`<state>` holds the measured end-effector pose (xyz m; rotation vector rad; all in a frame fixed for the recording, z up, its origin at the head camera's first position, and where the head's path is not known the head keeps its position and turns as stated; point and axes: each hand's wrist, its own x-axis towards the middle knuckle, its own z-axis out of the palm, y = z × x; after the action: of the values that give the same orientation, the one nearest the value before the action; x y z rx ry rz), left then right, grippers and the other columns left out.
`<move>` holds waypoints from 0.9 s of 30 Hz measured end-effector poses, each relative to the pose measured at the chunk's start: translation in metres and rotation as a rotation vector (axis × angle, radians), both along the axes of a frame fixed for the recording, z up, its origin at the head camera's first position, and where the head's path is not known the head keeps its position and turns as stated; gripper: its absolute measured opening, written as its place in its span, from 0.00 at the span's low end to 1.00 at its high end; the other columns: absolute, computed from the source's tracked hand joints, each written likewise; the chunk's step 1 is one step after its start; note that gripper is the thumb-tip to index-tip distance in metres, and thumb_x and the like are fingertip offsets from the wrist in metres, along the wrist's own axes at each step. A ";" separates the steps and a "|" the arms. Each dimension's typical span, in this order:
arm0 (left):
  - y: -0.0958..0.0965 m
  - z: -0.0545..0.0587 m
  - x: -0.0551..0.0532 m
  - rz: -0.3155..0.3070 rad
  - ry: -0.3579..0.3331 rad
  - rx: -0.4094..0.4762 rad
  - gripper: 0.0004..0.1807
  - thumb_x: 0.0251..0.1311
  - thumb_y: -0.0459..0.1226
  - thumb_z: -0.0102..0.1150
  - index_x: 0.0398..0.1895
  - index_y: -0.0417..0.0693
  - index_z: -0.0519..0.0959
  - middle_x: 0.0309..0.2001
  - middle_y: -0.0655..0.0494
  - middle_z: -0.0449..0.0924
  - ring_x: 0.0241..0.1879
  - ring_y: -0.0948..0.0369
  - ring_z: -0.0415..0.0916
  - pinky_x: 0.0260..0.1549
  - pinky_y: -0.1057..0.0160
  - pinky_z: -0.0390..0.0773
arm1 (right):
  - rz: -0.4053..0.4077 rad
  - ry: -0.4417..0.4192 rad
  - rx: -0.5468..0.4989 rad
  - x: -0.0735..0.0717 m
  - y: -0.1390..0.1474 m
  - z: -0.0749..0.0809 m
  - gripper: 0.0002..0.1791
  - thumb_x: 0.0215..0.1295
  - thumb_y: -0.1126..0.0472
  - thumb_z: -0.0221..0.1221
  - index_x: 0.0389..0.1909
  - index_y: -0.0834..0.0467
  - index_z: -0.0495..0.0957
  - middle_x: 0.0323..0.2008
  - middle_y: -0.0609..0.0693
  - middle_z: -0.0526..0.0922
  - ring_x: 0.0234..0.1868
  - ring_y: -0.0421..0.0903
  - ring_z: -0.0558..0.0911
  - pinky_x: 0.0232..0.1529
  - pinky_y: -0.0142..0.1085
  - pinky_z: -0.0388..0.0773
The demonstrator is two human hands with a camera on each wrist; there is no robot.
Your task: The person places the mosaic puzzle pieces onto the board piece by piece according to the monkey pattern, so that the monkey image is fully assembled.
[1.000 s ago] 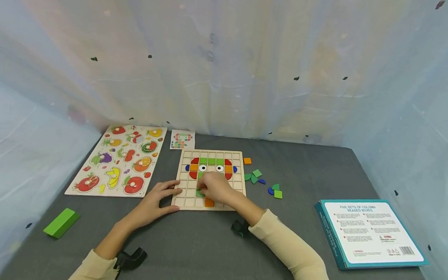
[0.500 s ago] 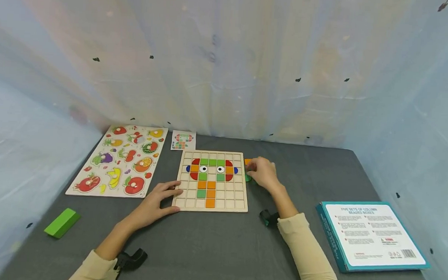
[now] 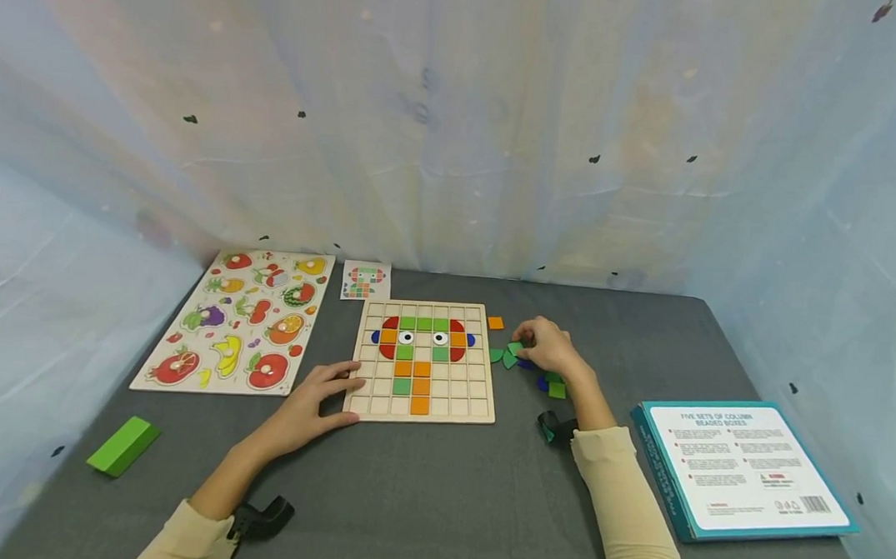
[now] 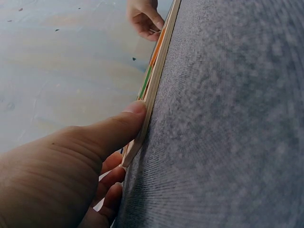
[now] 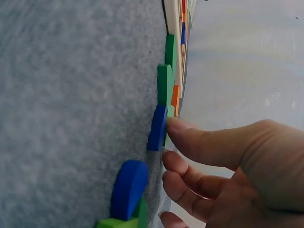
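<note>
A wooden grid board (image 3: 457, 405) with coloured tiles forming a figure with two eyes lies in the middle of the table. My left hand (image 3: 313, 403) holds its near left corner, thumb on the front edge and fingertips at the left edge; the left wrist view shows the thumb (image 4: 135, 111) against the board's side. Right of the board, my right hand (image 3: 550, 346) pinches a green square tile (image 3: 515, 347) between thumb and fingers. In the right wrist view, a blue half-round tile (image 5: 157, 128) partly hides that tile. Green leaf-shaped tiles (image 3: 509, 360) lie beside it.
An orange square tile (image 3: 495, 322) lies beside the board; a light green square tile (image 3: 557, 390) is under my right wrist. A small pattern card (image 3: 365, 280) and a fruit puzzle board (image 3: 236, 329) are behind left. A green block (image 3: 123, 446) lies left, a teal-edged box (image 3: 743, 472) right.
My right hand has left the board, where a green tile now shows below an orange one, and moved right to the loose tiles. My left hand has stayed at the board's corner.
</note>
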<state>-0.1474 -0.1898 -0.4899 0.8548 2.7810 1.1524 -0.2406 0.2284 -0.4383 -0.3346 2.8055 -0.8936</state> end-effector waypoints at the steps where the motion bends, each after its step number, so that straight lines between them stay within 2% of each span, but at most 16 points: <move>1: 0.000 0.000 0.000 -0.001 0.003 0.001 0.32 0.58 0.44 0.72 0.65 0.45 0.77 0.71 0.47 0.64 0.66 0.49 0.61 0.58 0.40 0.68 | -0.006 0.001 0.006 0.000 0.000 0.000 0.09 0.61 0.70 0.67 0.42 0.63 0.83 0.42 0.58 0.79 0.47 0.57 0.76 0.59 0.65 0.55; 6: 0.000 -0.001 0.000 -0.003 0.012 -0.001 0.32 0.57 0.44 0.72 0.65 0.45 0.77 0.71 0.46 0.64 0.66 0.48 0.62 0.58 0.40 0.68 | -0.029 0.009 -0.013 0.000 0.001 0.000 0.06 0.61 0.71 0.67 0.37 0.63 0.81 0.34 0.55 0.81 0.38 0.53 0.77 0.58 0.61 0.56; 8: 0.000 -0.001 0.000 -0.004 0.008 -0.005 0.32 0.58 0.45 0.71 0.65 0.45 0.77 0.71 0.47 0.64 0.66 0.49 0.61 0.58 0.40 0.68 | -0.032 0.017 -0.042 0.000 0.001 0.000 0.05 0.61 0.72 0.66 0.36 0.64 0.81 0.32 0.54 0.81 0.36 0.52 0.78 0.56 0.57 0.62; 11: -0.001 0.000 0.000 -0.007 0.001 -0.002 0.32 0.58 0.46 0.71 0.65 0.46 0.77 0.72 0.48 0.63 0.66 0.49 0.61 0.59 0.41 0.68 | -0.030 0.065 -0.075 0.003 -0.004 0.005 0.05 0.63 0.72 0.65 0.39 0.65 0.82 0.32 0.54 0.80 0.34 0.50 0.77 0.45 0.49 0.72; 13: -0.002 0.000 0.000 -0.009 0.002 -0.002 0.32 0.58 0.46 0.71 0.66 0.46 0.76 0.72 0.48 0.63 0.66 0.50 0.61 0.59 0.41 0.68 | -0.016 0.117 -0.112 0.007 -0.016 0.009 0.07 0.64 0.73 0.64 0.42 0.65 0.83 0.32 0.53 0.80 0.33 0.49 0.77 0.37 0.44 0.75; 15: -0.002 0.000 -0.001 -0.009 0.004 -0.001 0.32 0.58 0.45 0.71 0.66 0.46 0.76 0.72 0.48 0.63 0.66 0.50 0.61 0.59 0.41 0.68 | 0.039 0.169 -0.160 0.015 -0.035 0.015 0.08 0.64 0.72 0.63 0.44 0.66 0.83 0.32 0.53 0.80 0.32 0.48 0.76 0.35 0.42 0.74; 17: -0.003 0.001 -0.001 -0.006 0.005 -0.002 0.33 0.58 0.45 0.71 0.66 0.46 0.76 0.72 0.48 0.63 0.66 0.50 0.61 0.59 0.41 0.68 | 0.139 0.185 -0.229 0.025 -0.059 0.019 0.09 0.64 0.72 0.63 0.45 0.66 0.83 0.33 0.53 0.81 0.33 0.47 0.77 0.36 0.40 0.75; 20: -0.002 0.000 -0.002 -0.004 0.008 0.003 0.32 0.58 0.45 0.71 0.65 0.46 0.77 0.72 0.48 0.63 0.66 0.50 0.61 0.59 0.40 0.68 | 0.328 0.132 -0.317 0.040 -0.096 0.020 0.09 0.64 0.73 0.63 0.44 0.67 0.83 0.33 0.53 0.81 0.33 0.45 0.77 0.36 0.36 0.76; 22: -0.001 -0.001 -0.002 -0.004 0.015 0.002 0.32 0.58 0.45 0.71 0.65 0.46 0.77 0.72 0.47 0.64 0.66 0.49 0.61 0.58 0.40 0.68 | 0.408 0.077 -0.339 0.049 -0.116 0.017 0.09 0.64 0.73 0.63 0.44 0.67 0.82 0.33 0.53 0.81 0.33 0.43 0.77 0.36 0.34 0.75; 26: 0.000 -0.002 -0.002 -0.008 0.018 0.003 0.31 0.58 0.45 0.71 0.64 0.45 0.77 0.71 0.47 0.64 0.66 0.48 0.62 0.58 0.39 0.68 | 0.446 0.047 -0.271 0.061 -0.143 0.009 0.07 0.62 0.73 0.65 0.41 0.64 0.83 0.28 0.50 0.80 0.28 0.40 0.75 0.33 0.33 0.74; 27: 0.000 -0.002 -0.002 -0.008 0.018 0.002 0.31 0.58 0.45 0.71 0.64 0.45 0.77 0.71 0.46 0.64 0.66 0.48 0.62 0.58 0.39 0.68 | 0.446 0.060 -0.237 0.063 -0.147 0.007 0.06 0.62 0.72 0.65 0.40 0.63 0.83 0.27 0.48 0.80 0.27 0.39 0.75 0.36 0.34 0.73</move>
<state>-0.1494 -0.1900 -0.4917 0.8805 2.7883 1.1526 -0.1781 0.0812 -0.4317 -0.9868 2.5118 -1.1106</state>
